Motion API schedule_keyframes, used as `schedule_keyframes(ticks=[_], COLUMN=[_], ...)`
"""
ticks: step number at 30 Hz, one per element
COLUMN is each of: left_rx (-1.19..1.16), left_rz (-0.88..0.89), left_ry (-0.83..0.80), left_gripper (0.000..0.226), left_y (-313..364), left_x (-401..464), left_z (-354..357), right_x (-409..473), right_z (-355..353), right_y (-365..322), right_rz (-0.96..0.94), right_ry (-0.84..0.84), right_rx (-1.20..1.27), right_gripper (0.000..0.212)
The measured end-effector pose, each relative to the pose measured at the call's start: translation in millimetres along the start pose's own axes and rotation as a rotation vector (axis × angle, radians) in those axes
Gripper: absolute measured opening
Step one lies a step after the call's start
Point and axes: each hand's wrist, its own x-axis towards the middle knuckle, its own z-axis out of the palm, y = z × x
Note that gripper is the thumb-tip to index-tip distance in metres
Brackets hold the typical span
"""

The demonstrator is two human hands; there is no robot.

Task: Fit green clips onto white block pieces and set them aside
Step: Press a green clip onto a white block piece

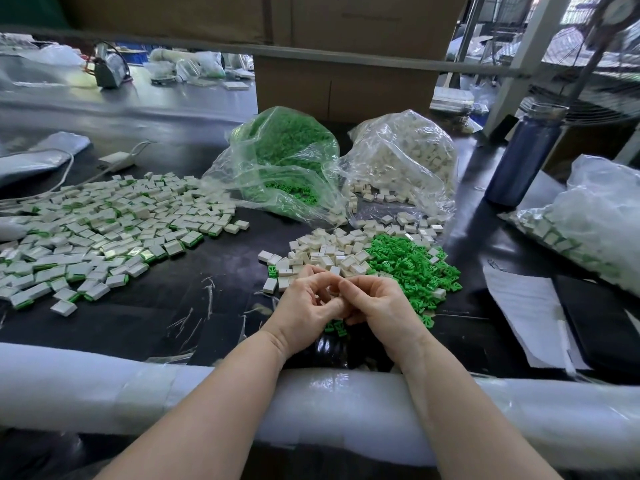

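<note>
Green clips [414,268] lie heaped at 1 o'clock of the hands, touching loose white block pieces [329,251] at 12.

Head view: left hand [304,303] and right hand [379,303] meet fingertip to fingertip, fingers curled together over something small; what they pinch is hidden. Judged step: pressing a clip into a block. Finished pieces [104,230] are spread at 10 o'clock on the tabletop [214,282].

Next move likely calls for a full seat, then a toss leftward.

Black worktable [214,292], cardboard boxes [346,88] behind
</note>
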Motion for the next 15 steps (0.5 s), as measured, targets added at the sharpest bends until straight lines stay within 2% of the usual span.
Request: schedule_keyframes(ticks=[15], left_rx=[0.054], left_rz=[0.031], left_ry=[-0.026], left_gripper=[0.025], left_y=[-0.4], left_x=[-0.1], left_z=[1.5], right_x=[-1.4], right_z=[0.1], right_y=[-3.1], right_rz=[0.006], right_ry=[0.038], right_rx=[0.04], right_gripper=[0.015])
